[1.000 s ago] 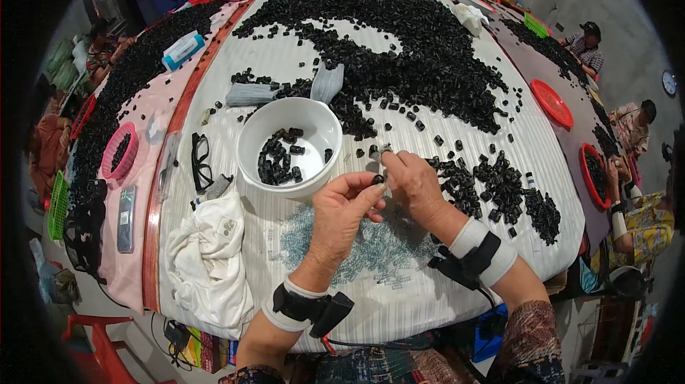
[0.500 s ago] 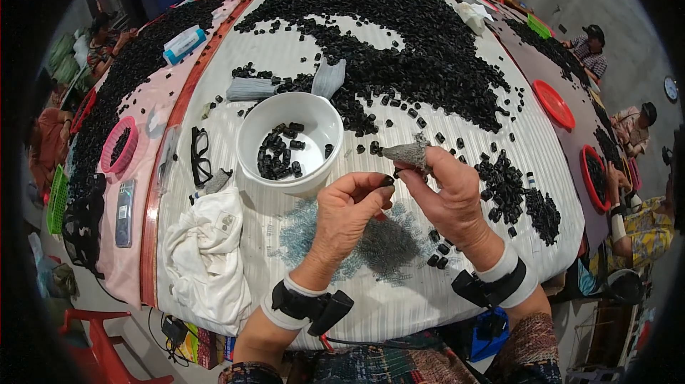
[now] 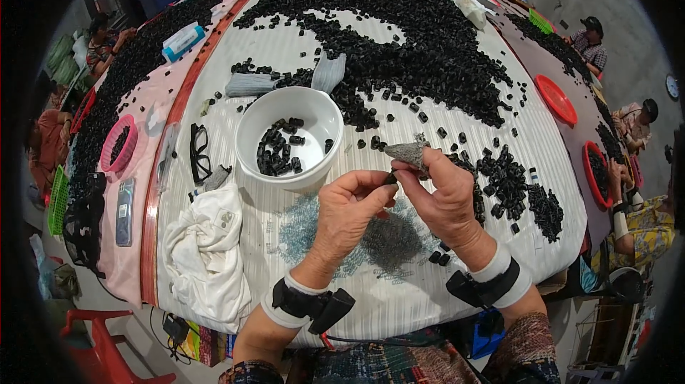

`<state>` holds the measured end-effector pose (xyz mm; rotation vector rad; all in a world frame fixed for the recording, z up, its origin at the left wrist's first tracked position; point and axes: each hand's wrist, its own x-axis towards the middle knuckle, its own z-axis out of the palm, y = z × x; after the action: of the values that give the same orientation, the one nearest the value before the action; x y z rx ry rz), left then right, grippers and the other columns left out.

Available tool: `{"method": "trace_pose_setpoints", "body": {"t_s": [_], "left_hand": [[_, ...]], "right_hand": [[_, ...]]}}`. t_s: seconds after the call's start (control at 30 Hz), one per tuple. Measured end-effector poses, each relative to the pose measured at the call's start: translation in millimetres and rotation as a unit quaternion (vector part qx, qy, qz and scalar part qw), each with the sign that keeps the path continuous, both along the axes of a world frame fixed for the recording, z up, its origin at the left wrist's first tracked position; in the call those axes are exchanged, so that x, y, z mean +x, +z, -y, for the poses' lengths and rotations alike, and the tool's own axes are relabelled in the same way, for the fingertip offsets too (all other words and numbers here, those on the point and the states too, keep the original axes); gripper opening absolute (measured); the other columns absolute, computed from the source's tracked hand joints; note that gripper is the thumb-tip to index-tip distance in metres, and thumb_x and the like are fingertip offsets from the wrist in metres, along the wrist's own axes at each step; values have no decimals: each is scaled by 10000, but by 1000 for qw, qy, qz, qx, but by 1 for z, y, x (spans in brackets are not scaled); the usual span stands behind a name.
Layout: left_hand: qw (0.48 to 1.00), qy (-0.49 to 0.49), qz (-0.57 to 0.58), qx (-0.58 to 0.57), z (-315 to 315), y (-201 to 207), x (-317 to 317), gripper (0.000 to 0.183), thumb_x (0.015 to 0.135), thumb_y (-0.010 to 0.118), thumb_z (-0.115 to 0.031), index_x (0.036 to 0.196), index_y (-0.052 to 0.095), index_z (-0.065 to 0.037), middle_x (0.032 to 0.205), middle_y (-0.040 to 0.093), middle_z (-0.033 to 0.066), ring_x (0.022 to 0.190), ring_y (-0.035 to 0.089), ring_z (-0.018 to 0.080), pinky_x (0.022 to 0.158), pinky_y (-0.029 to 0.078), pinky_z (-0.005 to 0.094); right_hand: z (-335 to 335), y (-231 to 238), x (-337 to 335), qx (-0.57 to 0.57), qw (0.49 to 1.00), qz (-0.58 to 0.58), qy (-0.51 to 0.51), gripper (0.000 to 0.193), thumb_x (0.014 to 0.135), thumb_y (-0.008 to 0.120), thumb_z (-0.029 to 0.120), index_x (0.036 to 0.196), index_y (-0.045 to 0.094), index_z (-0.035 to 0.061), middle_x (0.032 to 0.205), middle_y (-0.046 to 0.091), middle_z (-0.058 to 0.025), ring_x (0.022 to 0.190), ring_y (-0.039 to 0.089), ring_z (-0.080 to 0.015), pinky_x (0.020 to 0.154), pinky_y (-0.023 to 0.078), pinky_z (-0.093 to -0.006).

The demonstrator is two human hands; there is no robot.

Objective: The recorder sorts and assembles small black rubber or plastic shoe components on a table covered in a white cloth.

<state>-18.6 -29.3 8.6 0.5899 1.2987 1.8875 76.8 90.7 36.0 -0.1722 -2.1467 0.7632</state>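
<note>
Between my hands, over the front middle of the table, is a small black part [image 3: 390,178]. My left hand [image 3: 346,209] pinches it between thumb and fingertips. My right hand [image 3: 453,202] has its thumb and finger closed against the same part; a grey knitted finger cover [image 3: 408,155] wraps its index finger. Fingers partly hide the part. Beyond my left hand stands a white bowl [image 3: 246,127] with several short black cylinders [image 3: 280,152] inside. Under my hands lies a spread of tiny bluish and grey spring-like pieces [image 3: 303,234].
A large heap of black parts [image 3: 421,63] covers the far table; smaller clusters [image 3: 506,184] lie right. At left are glasses [image 3: 200,152], a crumpled white cloth [image 3: 207,255] and a phone [image 3: 125,213]. Grey cloth pieces [image 3: 250,85] sit behind the bowl. Other people work around.
My right hand has shifted slightly left and down, closer against my left hand. More of the black part shows between the fingertips. The bowl stays in place.
</note>
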Motion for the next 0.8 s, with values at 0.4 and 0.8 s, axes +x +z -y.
{"method": "trace_pose_setpoints", "body": {"t_s": [0.4, 0.8], "left_hand": [[1000, -11, -8, -23, 0, -4, 2, 189, 857, 655, -99, 992, 639, 32, 851, 672, 87, 722, 650, 132, 596, 526, 237], [998, -28, 55, 4, 1, -9, -3, 191, 828, 627, -101, 947, 642, 48, 812, 667, 73, 682, 624, 110, 581, 517, 223]], "right_hand": [[2, -3, 4, 19, 999, 41, -21, 129, 779, 657, -21, 871, 568, -10, 734, 597, -114, 619, 633, -193, 519, 498, -289], [4, 9, 14, 22, 992, 118, 46, 224, 708, 688, 8, 884, 553, -24, 804, 574, -136, 729, 590, -276, 615, 491, -347]]}}
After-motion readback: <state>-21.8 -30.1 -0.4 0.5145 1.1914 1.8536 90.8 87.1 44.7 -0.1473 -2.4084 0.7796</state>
